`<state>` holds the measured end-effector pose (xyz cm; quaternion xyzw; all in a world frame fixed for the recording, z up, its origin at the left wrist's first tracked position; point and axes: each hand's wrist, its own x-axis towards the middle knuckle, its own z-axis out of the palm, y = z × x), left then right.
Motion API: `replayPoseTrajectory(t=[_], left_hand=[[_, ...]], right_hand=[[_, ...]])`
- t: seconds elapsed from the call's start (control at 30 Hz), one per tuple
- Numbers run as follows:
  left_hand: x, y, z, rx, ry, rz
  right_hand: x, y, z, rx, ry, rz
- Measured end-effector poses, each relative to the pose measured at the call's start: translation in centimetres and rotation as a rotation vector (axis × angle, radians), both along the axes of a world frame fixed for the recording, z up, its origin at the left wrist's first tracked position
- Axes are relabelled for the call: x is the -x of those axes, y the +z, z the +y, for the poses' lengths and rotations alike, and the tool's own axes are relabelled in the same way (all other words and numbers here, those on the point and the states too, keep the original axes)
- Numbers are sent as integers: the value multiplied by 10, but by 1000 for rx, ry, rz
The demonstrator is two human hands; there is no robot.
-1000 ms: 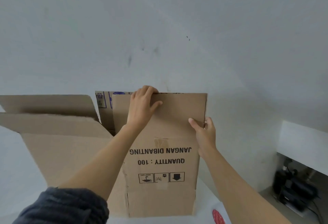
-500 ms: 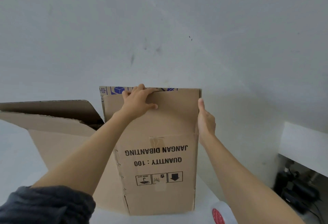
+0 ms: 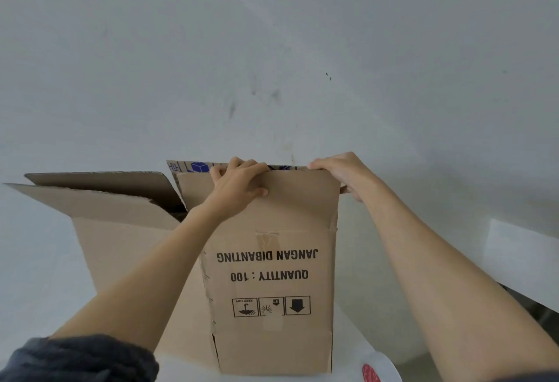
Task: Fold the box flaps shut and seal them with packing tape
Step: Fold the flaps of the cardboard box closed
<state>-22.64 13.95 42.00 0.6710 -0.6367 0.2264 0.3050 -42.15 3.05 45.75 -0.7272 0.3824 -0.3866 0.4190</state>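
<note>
Sleeve (image 3: 75, 360): dark and bunched at the left forearm, at the lower left edge of the view.
Side flaps (image 3: 106, 203): two long flaps jut out from the box top towards the left, splayed open, one behind the other.
Box (image 3: 272, 284): brown cardboard, standing on a white surface close in front of the person. Its printing reads upside down and its top is open.
Left hand (image 3: 239, 188): grips the top edge of the near flap (image 3: 302, 203), fingers curled over the edge and thumb on the near face.
Far flap (image 3: 193, 166): a strip with blue print shows just behind the near flap, also upright.
Right hand (image 3: 341, 169): grips the upper right corner of the same near flap, fingers hooked over the edge.
Tape roll (image 3: 378, 372): white with a red core, lying at the bottom right beside the box base. Neither hand touches it.
Ledge (image 3: 526, 254): white, at the far right, against the wall (image 3: 272, 48).
Done so far: nothing is folded down; every flap in view stands up or sticks out.
Step in hand: likely the near flap, held by both hands ready to bend inward.
Left to do: fold all the flaps shut, pick up the tape and seal the seam, so the task looks barely begun.
</note>
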Motion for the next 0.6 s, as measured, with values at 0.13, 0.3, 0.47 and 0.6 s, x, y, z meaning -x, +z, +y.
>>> replayPoseTrajectory(t=[0.13, 0.3, 0.47, 0.6], left_hand=[[2, -4, 1, -14, 3, -12], [7, -11, 2, -1, -18, -66], [7, -14, 12, 71, -42, -76], [11, -12, 19, 94, -46, -22]], right_hand=[[5, 3, 0, 59, 60, 114], [5, 4, -4, 280, 38, 264], [9, 2, 4, 525, -14, 325], [9, 7, 14, 631, -10, 385]])
